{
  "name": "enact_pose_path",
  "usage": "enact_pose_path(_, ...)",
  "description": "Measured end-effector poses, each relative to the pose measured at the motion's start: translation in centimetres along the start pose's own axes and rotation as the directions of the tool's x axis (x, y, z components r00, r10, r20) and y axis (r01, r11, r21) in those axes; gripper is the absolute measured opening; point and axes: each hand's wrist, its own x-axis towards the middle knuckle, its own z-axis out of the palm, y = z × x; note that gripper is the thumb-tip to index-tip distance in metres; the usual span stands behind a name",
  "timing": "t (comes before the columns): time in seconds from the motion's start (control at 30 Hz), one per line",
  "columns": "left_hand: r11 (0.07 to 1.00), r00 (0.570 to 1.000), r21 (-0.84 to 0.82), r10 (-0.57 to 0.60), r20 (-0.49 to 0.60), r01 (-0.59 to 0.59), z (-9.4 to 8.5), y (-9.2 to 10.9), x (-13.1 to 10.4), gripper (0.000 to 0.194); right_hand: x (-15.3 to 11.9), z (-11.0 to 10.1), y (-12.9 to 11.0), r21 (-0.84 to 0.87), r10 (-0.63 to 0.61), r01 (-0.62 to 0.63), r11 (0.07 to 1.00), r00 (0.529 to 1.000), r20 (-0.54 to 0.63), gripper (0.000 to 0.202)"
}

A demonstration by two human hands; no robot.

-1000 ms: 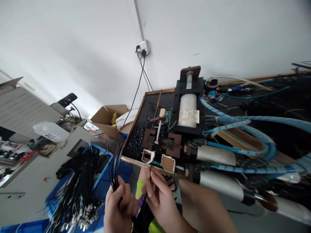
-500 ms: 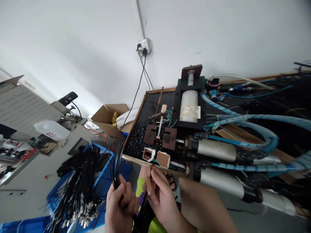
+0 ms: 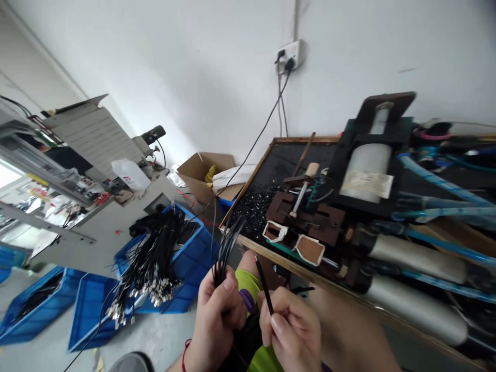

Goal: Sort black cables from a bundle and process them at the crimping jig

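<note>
My left hand (image 3: 220, 310) is closed around a bundle of thin black cables (image 3: 228, 250), whose ends fan upward above the fist. Beside it on the right, my right hand (image 3: 290, 325) pinches a single black cable (image 3: 264, 284) between thumb and fingers. That cable points up and left, with small coloured wire tips showing at its end. Just beyond the hands, at the bench edge, sit two small pads with white rims (image 3: 310, 250). Behind the pads is a brown metal clamp (image 3: 327, 222). Neither hand touches the pads or the clamp.
Black clippings (image 3: 253, 206) litter the wood-edged bench. Metal air cylinders (image 3: 416, 307) and blue-wrapped hoses (image 3: 437, 181) fill the right. A blue crate (image 3: 194, 279) at left carries many black cables with metal connectors (image 3: 157, 292). A cardboard box (image 3: 201, 173) stands by the wall.
The view has swung left, so the bench appears farther right. My right hand has drawn back from the pads, and the tip of its cable now shows. The left hand keeps the bundle.
</note>
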Motion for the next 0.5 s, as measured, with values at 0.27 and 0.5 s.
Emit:
enact_pose_path(0.27, 1.000, 0.999, -0.011, -0.009, 0.035, 0.009, 0.2, 0.0, -0.7, 0.041, -0.3, 0.1, -0.9, -0.039, -0.009, 0.009, 0.999, 1.000, 0.014, 0.042)
enact_pose_path(0.5, 0.999, 0.999, 0.001, -0.042, 0.008, 0.042, 0.5, -0.4, -0.9, 0.045, 0.6, 0.5, 0.2, -0.054, 0.070, -0.079, 0.995, 0.986, -0.151, 0.038)
